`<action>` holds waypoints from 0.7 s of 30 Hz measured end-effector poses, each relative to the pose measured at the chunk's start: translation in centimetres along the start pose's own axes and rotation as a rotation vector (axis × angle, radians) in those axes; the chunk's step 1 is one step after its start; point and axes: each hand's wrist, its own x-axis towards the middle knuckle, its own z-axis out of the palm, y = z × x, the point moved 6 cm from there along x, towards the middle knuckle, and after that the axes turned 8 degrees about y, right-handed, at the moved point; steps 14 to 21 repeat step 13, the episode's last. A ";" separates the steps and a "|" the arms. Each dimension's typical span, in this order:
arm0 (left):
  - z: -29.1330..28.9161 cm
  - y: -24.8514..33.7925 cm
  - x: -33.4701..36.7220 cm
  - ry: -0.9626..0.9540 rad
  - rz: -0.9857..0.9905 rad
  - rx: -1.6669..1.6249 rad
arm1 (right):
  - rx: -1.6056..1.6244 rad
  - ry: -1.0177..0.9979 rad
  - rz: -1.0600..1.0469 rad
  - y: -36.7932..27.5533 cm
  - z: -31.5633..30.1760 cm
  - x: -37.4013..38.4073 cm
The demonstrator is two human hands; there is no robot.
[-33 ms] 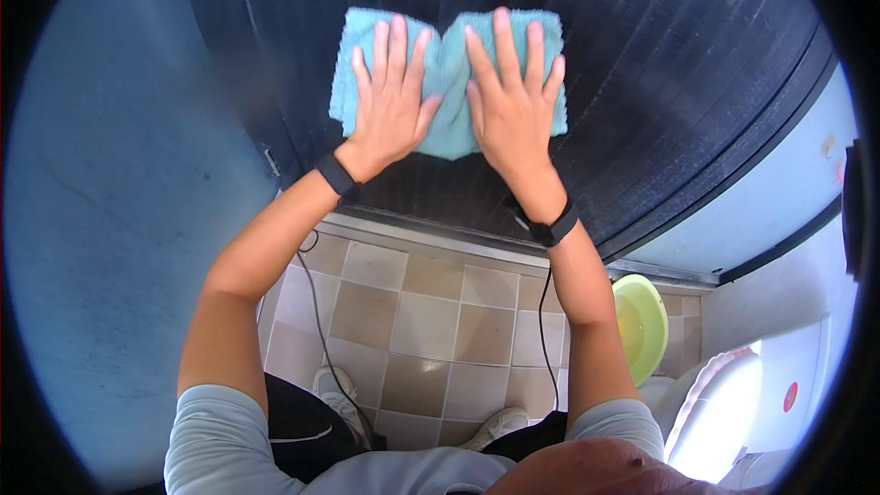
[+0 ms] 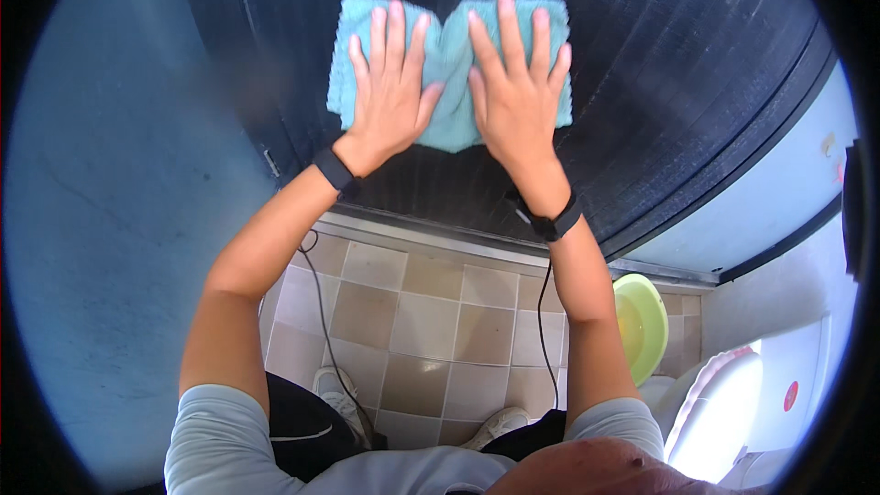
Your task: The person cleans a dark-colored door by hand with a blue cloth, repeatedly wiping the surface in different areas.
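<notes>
Palm down, my left hand [image 2: 385,110] lies flat on the left half of a light turquoise cloth [image 2: 454,115], its fingers stretched out and apart. My right hand [image 2: 520,115] presses the right half in the same way, fingers spread. The cloth rests spread out against a dark, ribbed, door-like panel [image 2: 660,64], with a crease running down between my hands. Neither hand grips the cloth. Each wrist wears a black band, and a dark cable hangs down near each arm.
Below the panel's pale bottom rail [image 2: 440,236] lies a beige checkered tile floor [image 2: 426,323]. A yellow-green basin [image 2: 653,330] stands on the floor at the right, with a white toilet [image 2: 720,412] nearer to me. A blue-grey surface [image 2: 119,220] fills the left side.
Both hands and the cloth have slid a little way up the panel together. My feet and the basin have stayed in place.
</notes>
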 end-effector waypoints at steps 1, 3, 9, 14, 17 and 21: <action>-0.3 0.4 1.7 0.041 -0.011 -0.010 | -0.026 0.058 -0.003 0.8 -0.4 1.0; -1.0 0.6 4.6 0.141 -0.005 -0.017 | -0.061 0.180 0.009 2.2 -1.4 2.9; -2.3 4.4 9.9 0.201 -0.174 -0.038 | -0.250 0.134 0.166 6.0 -6.5 5.2; -0.9 7.1 10.6 0.199 -0.161 -0.040 | -0.309 0.133 0.228 8.4 -7.4 3.9; -0.9 7.1 10.6 0.199 -0.161 -0.040 | -0.309 0.133 0.228 8.4 -7.4 3.9; -0.9 7.1 10.6 0.199 -0.161 -0.040 | -0.309 0.133 0.228 8.4 -7.4 3.9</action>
